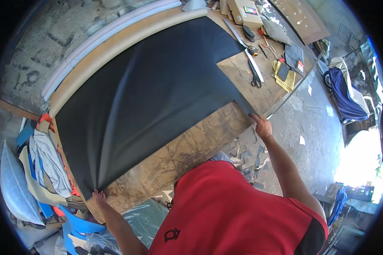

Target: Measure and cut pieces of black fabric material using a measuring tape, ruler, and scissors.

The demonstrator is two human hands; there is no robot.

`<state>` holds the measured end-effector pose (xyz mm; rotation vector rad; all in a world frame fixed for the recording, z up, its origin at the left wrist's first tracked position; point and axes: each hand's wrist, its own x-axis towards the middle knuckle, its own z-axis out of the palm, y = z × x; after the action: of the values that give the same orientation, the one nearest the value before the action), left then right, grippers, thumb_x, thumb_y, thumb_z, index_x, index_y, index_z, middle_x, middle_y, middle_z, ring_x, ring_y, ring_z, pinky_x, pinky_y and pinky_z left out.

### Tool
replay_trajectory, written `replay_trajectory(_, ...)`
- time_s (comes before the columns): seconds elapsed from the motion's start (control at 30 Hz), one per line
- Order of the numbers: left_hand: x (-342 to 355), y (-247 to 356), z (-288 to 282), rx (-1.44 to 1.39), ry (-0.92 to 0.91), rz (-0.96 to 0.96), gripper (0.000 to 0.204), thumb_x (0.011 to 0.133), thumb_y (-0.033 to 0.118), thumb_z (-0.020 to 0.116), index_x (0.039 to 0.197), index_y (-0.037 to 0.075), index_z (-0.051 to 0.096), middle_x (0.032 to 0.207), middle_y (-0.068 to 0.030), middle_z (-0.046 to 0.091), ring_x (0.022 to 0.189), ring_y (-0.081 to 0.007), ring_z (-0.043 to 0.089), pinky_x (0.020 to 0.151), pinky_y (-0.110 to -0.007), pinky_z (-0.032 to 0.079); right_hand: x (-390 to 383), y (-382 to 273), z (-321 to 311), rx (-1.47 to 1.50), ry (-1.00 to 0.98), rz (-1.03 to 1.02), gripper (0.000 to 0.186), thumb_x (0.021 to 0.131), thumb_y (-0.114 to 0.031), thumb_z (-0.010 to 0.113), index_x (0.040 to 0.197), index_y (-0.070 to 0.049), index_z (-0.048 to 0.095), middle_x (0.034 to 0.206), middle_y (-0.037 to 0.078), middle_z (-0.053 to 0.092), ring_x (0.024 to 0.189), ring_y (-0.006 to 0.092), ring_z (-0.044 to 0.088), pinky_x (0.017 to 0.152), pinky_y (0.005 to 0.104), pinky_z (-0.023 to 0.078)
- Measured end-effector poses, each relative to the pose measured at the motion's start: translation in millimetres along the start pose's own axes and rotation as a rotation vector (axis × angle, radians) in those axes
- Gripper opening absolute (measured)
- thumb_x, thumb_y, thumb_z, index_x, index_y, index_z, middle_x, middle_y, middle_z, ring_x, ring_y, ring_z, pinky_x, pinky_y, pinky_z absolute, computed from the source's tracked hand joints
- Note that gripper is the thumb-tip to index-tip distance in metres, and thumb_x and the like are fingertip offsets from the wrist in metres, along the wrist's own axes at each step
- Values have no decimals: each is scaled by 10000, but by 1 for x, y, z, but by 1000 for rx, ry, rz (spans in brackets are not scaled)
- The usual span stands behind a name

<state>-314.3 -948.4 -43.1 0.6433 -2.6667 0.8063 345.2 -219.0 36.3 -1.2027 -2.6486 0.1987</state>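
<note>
A large black sheet of smooth, leather-like material [157, 80] lies over the wooden table [157, 174], with folds running out from its near left corner. My left hand [99, 196] is closed on that corner, at the table's left end. At the right, my right hand [263, 126] pinches the end of a narrow strip that juts from the sheet towards me. Between the two hands the sheet's near edge runs straight, and bare wood shows in front of it. A rectangular notch cuts into its far right side.
Long rolls [115, 40] lie along the back edge. Black scissors [256, 80], a metal ruler [254, 66], a tape measure [252, 50] and a cardboard box [245, 13] are at the right. Fabric pieces [51, 157] crowd the left side. Scraps [259, 155] litter the floor.
</note>
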Motion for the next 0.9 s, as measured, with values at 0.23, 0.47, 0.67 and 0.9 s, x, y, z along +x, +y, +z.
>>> replay_trajectory(0.23,-46,-75,7,186,58,-15,522,994,522,580,922,19,701,795,-135,670,602,-254,622,524,-362,503,-87,23,-12,-167,-176,24,426,964,-114,520,1327,-236,708,968,63,601,846,308,680,717,405,534)
replay_trajectory(0.47,-49,-93,-16,388,137,-102,570,991,564,575,905,18,712,804,-144,679,597,-257,623,514,-366,501,-121,29,4,-147,-237,69,366,931,-199,607,1273,-218,735,965,67,610,810,315,673,715,397,541)
replay_trajectory(0.67,-142,-10,-82,52,663,86,682,972,597,537,1027,-62,704,980,-257,696,818,-384,692,690,-496,563,-137,48,1,-91,-274,-28,417,886,-324,660,1276,-195,727,955,98,637,774,332,668,693,409,541)
replay_trajectory(0.9,-315,153,-249,-902,411,696,684,1012,420,623,1507,-26,467,1563,-308,446,1390,-503,491,1092,-624,438,-12,35,7,232,177,-56,321,889,-239,688,1189,-138,739,1049,54,662,943,307,648,815,388,528)
